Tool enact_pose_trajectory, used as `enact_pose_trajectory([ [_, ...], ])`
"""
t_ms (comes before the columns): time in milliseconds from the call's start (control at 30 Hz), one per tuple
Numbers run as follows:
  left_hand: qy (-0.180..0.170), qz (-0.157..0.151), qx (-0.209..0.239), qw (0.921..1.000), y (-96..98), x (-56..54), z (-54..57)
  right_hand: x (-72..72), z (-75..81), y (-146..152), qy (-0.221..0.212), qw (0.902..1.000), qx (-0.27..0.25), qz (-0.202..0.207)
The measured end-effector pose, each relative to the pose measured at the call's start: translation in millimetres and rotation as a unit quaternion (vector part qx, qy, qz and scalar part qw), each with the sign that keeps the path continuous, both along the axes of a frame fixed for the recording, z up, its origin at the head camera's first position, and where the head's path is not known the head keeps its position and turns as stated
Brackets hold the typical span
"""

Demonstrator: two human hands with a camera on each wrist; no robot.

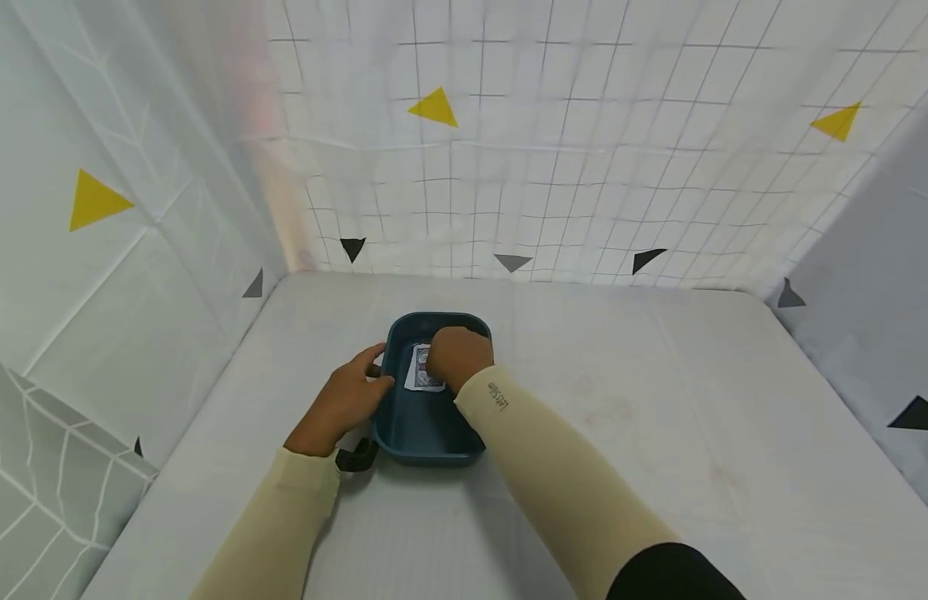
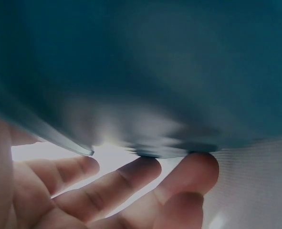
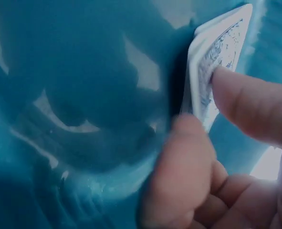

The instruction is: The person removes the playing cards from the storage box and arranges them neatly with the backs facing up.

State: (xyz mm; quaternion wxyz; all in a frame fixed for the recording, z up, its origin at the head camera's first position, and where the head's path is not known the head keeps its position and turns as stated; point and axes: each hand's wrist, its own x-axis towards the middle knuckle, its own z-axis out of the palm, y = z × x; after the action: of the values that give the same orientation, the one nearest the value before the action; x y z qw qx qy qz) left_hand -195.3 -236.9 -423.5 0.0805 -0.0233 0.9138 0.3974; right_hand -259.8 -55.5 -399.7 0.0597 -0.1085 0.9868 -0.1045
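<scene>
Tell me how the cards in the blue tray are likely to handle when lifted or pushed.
The cards look thin, so one alone would probably flex. Their staggered edges suggest a loose stack that may slide apart unless the right hand pinches them together. Glossy reflections on the blue tray hint they could skid if pushed.

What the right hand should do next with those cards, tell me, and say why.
Probably firm up the pinch before lifting: the right hand's thumb rests on the patterned face of the cards and a fingertip sits at their edge, while the left hand is at the blue tray's side.
</scene>
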Motion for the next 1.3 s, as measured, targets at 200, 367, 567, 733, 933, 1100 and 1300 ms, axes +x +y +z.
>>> enact_pose_trajectory([
  [200, 0.004, -0.003, -0.006, 1.0, -0.9, 0.2, 0.1, -5.5, 4.9, 3, -0.067, 0.9939, -0.082, -0.031],
  [367, 0.004, -0.006, -0.005, 1.0, -0.9, 1.0, 1.2, -14.2, 12.4, 5, -0.157, 0.9758, -0.14, -0.061],
  [567, 0.001, -0.008, -0.001, 1.0, -0.4, 1.6, 2.8, -20.7, 17.1, 5, -0.201, 0.9677, -0.142, -0.053],
  [733, -0.001, -0.006, -0.004, 1.0, 0.6, 1.3, 2.5, -18.5, 21.7, 9, -0.197, 0.9693, -0.141, -0.041],
  [933, -0.007, 0.002, -0.005, 1.0, 1.9, 1.6, 3.0, -15.8, 28.9, 15, -0.181, 0.9713, -0.153, -0.021],
  [1100, -0.008, 0.006, -0.007, 0.9999, 2.8, 1.3, 3.6, -15.7, 32.4, 22, -0.173, 0.967, -0.187, -0.007],
  [1300, -0.01, 0.008, -0.008, 0.9999, 2.9, 0.2, 2.9, -8.5, 41.6, 40, -0.175, 0.9492, -0.261, -0.011],
])
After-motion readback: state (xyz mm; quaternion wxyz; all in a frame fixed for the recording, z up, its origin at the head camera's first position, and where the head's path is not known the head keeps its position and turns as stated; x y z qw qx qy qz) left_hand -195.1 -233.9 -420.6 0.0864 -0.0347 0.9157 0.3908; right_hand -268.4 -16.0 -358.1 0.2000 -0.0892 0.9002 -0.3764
